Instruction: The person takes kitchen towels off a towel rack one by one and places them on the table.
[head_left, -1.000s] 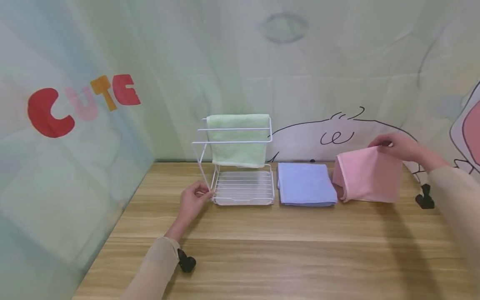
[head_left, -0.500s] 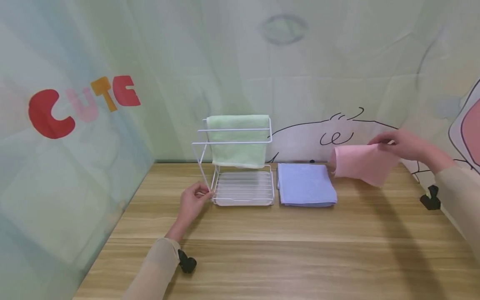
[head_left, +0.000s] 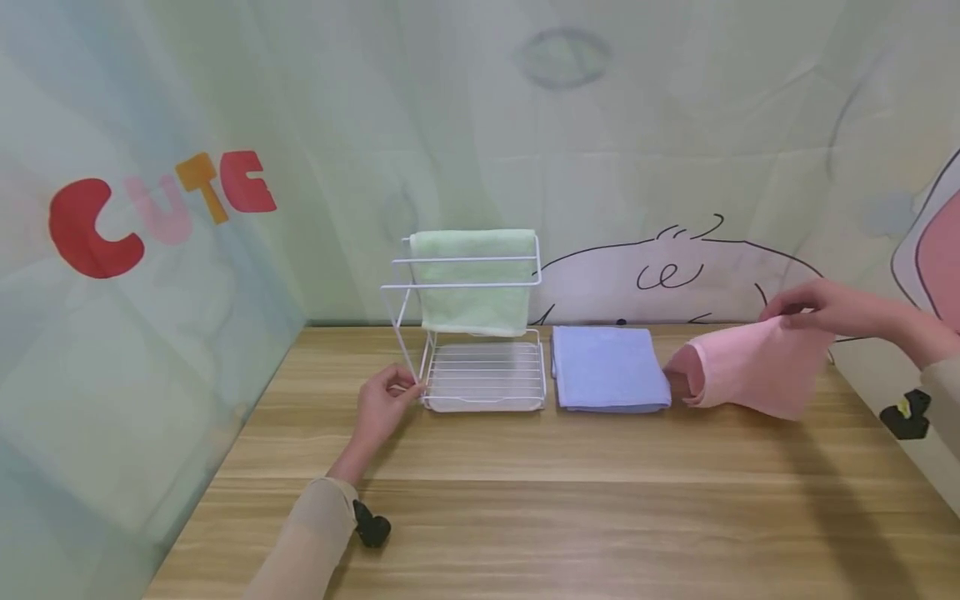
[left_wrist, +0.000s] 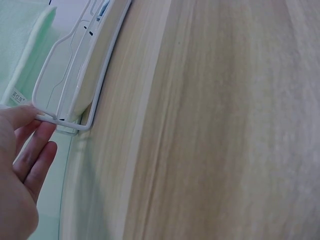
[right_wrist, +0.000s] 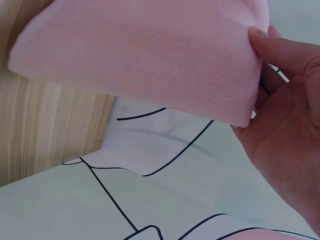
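My left hand (head_left: 384, 406) pinches the lower front left corner of a white wire rack (head_left: 461, 287), thumb and fingers on the wire in the left wrist view. Over the rack's rear top bar hangs a pale green towel (head_left: 476, 304). My right hand (head_left: 832, 310) holds a pink towel (head_left: 765, 367) by its upper edge, thumb on the near face. The cloth hangs folded and slightly curled at its left end, over the table's right side. Between rack and pink towel lies a folded blue towel (head_left: 611, 367).
A shallow clear tray (head_left: 487, 404) sits under the rack's bottom wires. The wood-grain table (head_left: 525, 517) meets a printed curtain (head_left: 637, 150) along its back and left. Each sleeve carries a small black device (head_left: 372, 525) at the wrist.
My right hand first lifted the pink towel, its lower edge swinging up, then moved right and down with it. My left hand stays on the rack.
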